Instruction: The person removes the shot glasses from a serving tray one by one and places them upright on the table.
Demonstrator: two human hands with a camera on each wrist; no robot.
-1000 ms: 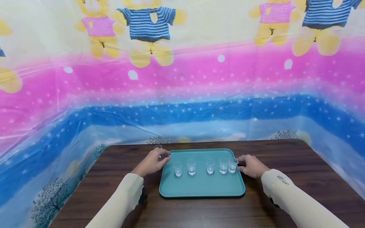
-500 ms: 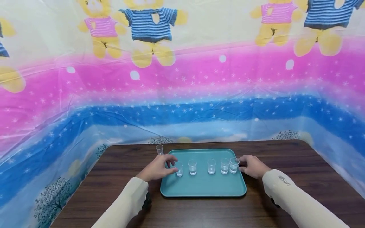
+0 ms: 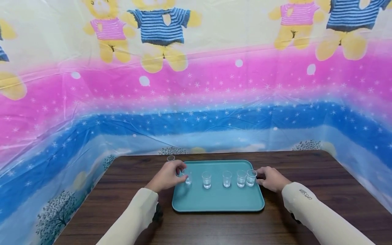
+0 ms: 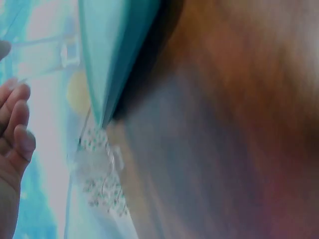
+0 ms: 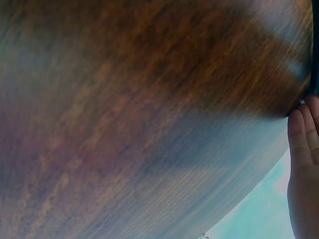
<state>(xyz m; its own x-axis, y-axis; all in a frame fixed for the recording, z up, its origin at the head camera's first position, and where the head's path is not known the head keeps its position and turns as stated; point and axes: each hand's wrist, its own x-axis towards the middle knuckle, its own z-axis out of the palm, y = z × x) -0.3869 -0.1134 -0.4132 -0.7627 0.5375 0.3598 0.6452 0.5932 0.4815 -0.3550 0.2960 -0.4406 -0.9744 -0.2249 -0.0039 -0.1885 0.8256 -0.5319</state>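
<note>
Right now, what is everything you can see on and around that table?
Tray: one, teal, middle of the table.
Cups on the tray: four, small and clear, in a row; the rightmost is at the right hand's fingers.
Lifted cup: one, clear, over the tray's left end, held by the left hand.
Cup off the tray: one, clear, on the table behind the left hand.
Table: one, dark brown wood.
Backdrop sheet: one, pink, blue and cream with teddy bears, behind and beside the table.
Left hand: cream sleeve, grips the lifted cup.
Right hand: cream sleeve, by the tray's right edge.
</note>
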